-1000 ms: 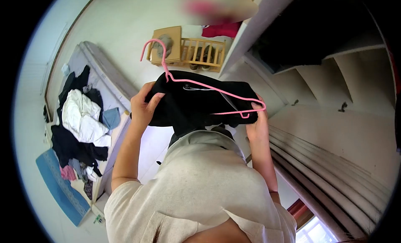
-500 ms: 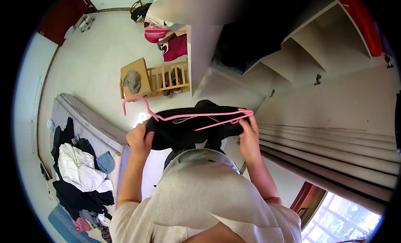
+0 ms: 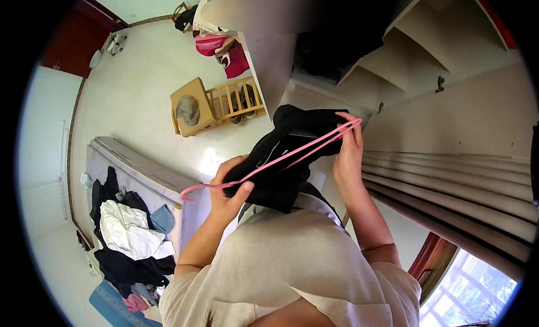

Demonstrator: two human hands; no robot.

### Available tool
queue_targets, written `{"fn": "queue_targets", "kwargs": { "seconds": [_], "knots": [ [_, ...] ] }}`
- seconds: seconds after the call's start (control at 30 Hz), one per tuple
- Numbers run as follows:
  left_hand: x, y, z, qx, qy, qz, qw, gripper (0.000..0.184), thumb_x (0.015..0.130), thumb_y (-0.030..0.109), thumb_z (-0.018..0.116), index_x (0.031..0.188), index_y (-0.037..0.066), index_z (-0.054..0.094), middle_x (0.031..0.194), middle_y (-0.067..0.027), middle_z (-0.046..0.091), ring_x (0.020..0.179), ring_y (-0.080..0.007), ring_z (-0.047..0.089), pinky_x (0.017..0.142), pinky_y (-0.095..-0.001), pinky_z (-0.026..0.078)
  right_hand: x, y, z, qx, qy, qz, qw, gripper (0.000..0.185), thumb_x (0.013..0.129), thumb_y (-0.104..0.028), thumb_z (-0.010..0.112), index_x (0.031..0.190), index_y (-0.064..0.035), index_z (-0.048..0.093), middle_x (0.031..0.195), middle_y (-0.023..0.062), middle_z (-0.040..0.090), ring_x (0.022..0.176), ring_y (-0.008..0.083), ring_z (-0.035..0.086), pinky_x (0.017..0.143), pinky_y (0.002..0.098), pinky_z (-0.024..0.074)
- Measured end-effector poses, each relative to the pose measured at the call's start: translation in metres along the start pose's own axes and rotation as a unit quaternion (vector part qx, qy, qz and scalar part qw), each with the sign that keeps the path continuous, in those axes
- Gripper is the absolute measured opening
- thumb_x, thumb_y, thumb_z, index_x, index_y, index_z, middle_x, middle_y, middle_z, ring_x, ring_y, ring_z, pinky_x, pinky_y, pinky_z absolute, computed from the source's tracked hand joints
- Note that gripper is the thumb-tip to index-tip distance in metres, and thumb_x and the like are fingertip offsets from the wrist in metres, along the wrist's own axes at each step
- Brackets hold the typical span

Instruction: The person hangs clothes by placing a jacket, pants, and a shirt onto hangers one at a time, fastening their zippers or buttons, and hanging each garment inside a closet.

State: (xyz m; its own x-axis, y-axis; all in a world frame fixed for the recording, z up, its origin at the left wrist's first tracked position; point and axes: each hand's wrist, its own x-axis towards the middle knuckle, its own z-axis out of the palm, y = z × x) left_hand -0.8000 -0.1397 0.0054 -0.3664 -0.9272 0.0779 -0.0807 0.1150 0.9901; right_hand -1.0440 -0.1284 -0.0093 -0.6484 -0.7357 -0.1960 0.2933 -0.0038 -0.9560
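A black garment (image 3: 292,139) hangs between my hands in front of my body, its opening turned up toward me. Across it, slanting up to the right, lies a pink clothes hanger (image 3: 297,155) whose hook points left past the cloth. My left hand (image 3: 229,189) grips the garment's near-left edge beside the hanger's neck, thumb on top. At the other end, my right hand (image 3: 349,150) is closed around the hanger's right tip and the cloth there. A thin pale loop shows inside the opening. The fingers under the fabric are partly hidden.
On the left, a bed or mattress (image 3: 135,167) bears a white garment (image 3: 126,228) and dark clothes. Beyond stands a wooden rack (image 3: 238,102) with shoes and a cardboard box (image 3: 191,88). An open shelved cabinet (image 3: 410,57) and a pleated panel (image 3: 449,198) are on the right.
The hanger and garment have tilted, right end up and left end down. My left hand has moved right and toward my body; my right hand has risen. The hook has swung lower.
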Motion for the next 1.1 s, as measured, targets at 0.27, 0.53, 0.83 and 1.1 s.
{"fn": "queue_targets", "kwargs": {
  "seconds": [0.27, 0.53, 0.83, 1.1],
  "knots": [
    [0.02, 0.022, -0.013, 0.114, 0.052, -0.002, 0.992, 0.018, 0.083, 0.01, 0.059, 0.094, -0.003, 0.062, 0.087, -0.0096, 0.062, 0.08, -0.0142, 0.057, 0.075, -0.0256, 0.044, 0.013, 0.003, -0.028, -0.029, -0.077, -0.012, 0.997, 0.019, 0.083, -0.007, 0.049, 0.1, -0.0043, 0.058, 0.092, 0.0007, 0.053, 0.088, 0.0108, 0.047, 0.083, 0.0212, 0.0343],
    [0.033, 0.046, -0.024, 0.227, -0.05, 0.114, 0.966, 0.018, 0.078, 0.002, 0.06, 0.095, -0.003, 0.062, 0.093, -0.0138, 0.066, 0.081, -0.0215, 0.064, 0.074, -0.0275, 0.048, 0.01, -0.009, -0.047, -0.294, -0.095, -0.125, 0.943, 0.019, 0.079, -0.002, 0.053, 0.097, -0.0036, 0.058, 0.087, 0.0037, 0.061, 0.072, 0.0097, 0.056, 0.066, 0.0248, 0.0455],
    [0.035, 0.062, -0.009, 0.274, -0.172, 0.095, 0.942, 0.02, 0.076, 0.002, 0.062, 0.097, 0.002, 0.062, 0.089, -0.0121, 0.066, 0.073, -0.0246, 0.065, 0.066, -0.0276, 0.049, 0.008, -0.002, -0.051, 0.191, -0.028, 0.09, 0.977, 0.023, 0.078, 0.001, 0.049, 0.098, -0.0046, 0.058, 0.089, 0.0018, 0.057, 0.082, 0.0115, 0.054, 0.073, 0.0225, 0.043],
    [0.025, 0.054, 0.012, 0.275, -0.194, 0.009, 0.942, 0.016, 0.079, 0.004, 0.061, 0.094, -0.001, 0.061, 0.083, -0.0119, 0.064, 0.07, -0.019, 0.06, 0.065, -0.0266, 0.047, -0.003, -0.013, -0.048, -0.348, -0.006, -0.406, 0.845, 0.027, 0.072, -0.002, 0.059, 0.098, -0.0085, 0.058, 0.088, 0.0123, 0.062, 0.066, 0.0283, 0.061, 0.06, 0.034, 0.0499]
  ]
}}
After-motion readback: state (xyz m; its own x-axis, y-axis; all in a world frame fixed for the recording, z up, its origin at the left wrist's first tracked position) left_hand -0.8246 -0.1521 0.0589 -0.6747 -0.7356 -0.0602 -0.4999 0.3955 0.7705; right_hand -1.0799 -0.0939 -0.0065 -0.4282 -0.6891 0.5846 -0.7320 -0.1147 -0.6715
